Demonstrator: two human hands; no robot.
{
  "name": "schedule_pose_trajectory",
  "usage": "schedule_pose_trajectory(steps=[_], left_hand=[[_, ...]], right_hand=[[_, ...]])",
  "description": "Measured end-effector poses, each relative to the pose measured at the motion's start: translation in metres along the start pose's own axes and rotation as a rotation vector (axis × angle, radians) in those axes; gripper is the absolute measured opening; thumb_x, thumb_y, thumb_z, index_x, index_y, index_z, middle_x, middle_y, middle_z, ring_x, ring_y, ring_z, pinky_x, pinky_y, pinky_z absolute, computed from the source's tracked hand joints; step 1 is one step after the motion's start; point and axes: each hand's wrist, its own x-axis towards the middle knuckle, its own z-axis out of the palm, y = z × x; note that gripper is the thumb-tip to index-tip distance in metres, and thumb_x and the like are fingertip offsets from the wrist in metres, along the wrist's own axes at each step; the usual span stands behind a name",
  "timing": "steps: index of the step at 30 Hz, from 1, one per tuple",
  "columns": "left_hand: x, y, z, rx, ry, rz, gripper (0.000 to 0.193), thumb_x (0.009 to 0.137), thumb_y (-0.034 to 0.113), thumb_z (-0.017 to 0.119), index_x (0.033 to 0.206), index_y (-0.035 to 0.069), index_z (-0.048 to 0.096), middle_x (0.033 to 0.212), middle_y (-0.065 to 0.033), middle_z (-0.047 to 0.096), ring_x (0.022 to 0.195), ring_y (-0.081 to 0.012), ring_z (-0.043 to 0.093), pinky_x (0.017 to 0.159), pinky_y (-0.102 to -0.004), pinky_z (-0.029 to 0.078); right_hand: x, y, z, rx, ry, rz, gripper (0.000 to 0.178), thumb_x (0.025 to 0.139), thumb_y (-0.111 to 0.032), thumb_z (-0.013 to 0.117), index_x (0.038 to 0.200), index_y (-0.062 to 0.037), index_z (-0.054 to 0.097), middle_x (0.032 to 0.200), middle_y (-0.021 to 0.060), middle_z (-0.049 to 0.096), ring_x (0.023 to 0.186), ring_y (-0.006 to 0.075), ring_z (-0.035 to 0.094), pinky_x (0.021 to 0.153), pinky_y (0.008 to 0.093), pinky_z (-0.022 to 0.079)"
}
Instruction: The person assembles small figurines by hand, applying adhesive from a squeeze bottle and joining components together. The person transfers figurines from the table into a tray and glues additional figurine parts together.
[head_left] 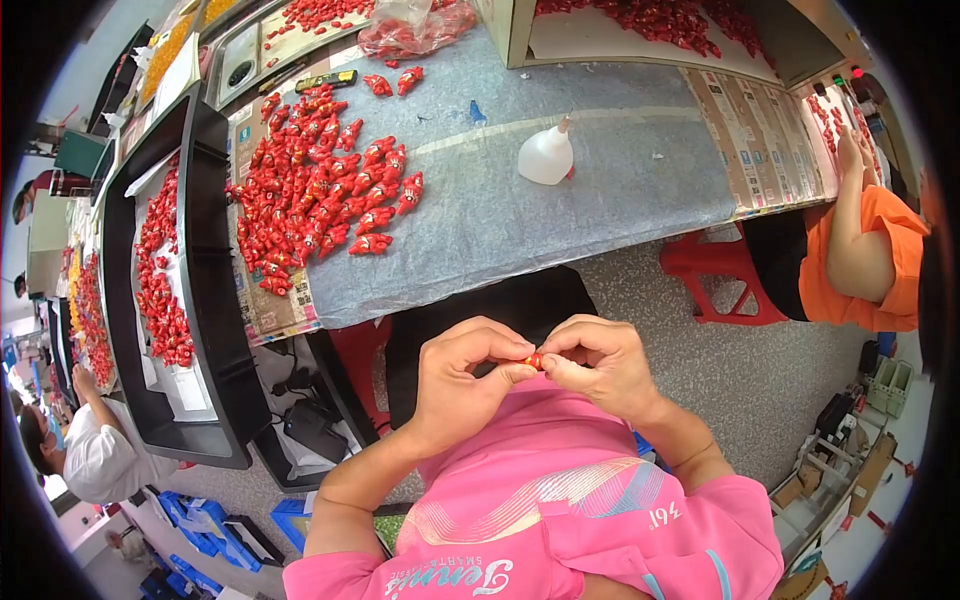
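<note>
Head: fingertips (513, 372) tight around red piece (535, 361)

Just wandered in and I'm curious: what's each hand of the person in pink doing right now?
Left hand: closed, thumb and finger pinching a small, shiny red piece with yellow marks.
Right hand: closed, pinching that same piece's other side.

Workers are sharing what looks like a workshop: identical red pieces (330, 190) are covering part of the counter (630, 130), a black tray (214, 300) is holding more, and a person in orange (880, 260) is sitting alongside.
</note>
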Motion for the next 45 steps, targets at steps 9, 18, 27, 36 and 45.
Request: schedule_pose_trajectory(steps=[9, 18, 27, 36, 45], left_hand=[[0.001, -0.001, -0.002, -0.091, 0.020, -0.077, 0.020, 0.070, -0.010, 0.072, 0.087, -0.002, 0.068, 0.091, -0.0106, 0.063, 0.083, -0.0157, 0.063, 0.076, -0.0258, 0.054], [0.002, -0.001, -0.007, -0.166, -0.019, -0.105, 0.020, 0.070, -0.008, 0.074, 0.089, -0.002, 0.068, 0.091, -0.0106, 0.063, 0.082, -0.0153, 0.063, 0.074, -0.0252, 0.054], [0.003, 0.002, -0.007, -0.084, -0.034, -0.048, 0.021, 0.069, -0.007, 0.075, 0.088, -0.002, 0.068, 0.090, -0.0107, 0.063, 0.081, -0.0149, 0.063, 0.073, -0.0243, 0.054], [0.006, 0.003, -0.005, -0.112, -0.022, -0.030, 0.016, 0.072, -0.009, 0.071, 0.086, -0.003, 0.067, 0.088, -0.0104, 0.064, 0.081, -0.0146, 0.064, 0.073, -0.0246, 0.054], [0.009, 0.004, -0.006, -0.254, -0.023, -0.110, 0.017, 0.075, -0.010, 0.069, 0.090, -0.004, 0.066, 0.091, -0.0107, 0.062, 0.084, -0.0147, 0.063, 0.077, -0.0256, 0.054]], right_hand=[[0.002, 0.001, 0.000, 0.044, 0.007, 0.049, 0.004, 0.079, 0.001, 0.065, 0.083, 0.0028, 0.066, 0.084, 0.0081, 0.064, 0.076, 0.0118, 0.063, 0.066, 0.0231, 0.051], [0.003, -0.002, -0.002, 0.122, -0.038, 0.100, 0.005, 0.081, -0.001, 0.066, 0.084, 0.0022, 0.067, 0.083, 0.0070, 0.064, 0.076, 0.0104, 0.061, 0.067, 0.0234, 0.050], [0.005, -0.005, -0.002, 0.130, -0.056, 0.135, 0.002, 0.080, 0.000, 0.065, 0.081, 0.0018, 0.066, 0.083, 0.0057, 0.063, 0.076, 0.0097, 0.061, 0.068, 0.0231, 0.049], [0.006, -0.004, -0.001, 0.119, -0.018, 0.083, 0.001, 0.079, 0.001, 0.065, 0.079, 0.0016, 0.065, 0.082, 0.0062, 0.062, 0.074, 0.0102, 0.060, 0.066, 0.0230, 0.049], [0.007, -0.016, -0.007, -0.039, -0.018, 0.024, 0.006, 0.081, -0.003, 0.066, 0.085, 0.0006, 0.067, 0.084, 0.0073, 0.064, 0.074, 0.0109, 0.063, 0.062, 0.0223, 0.050]])
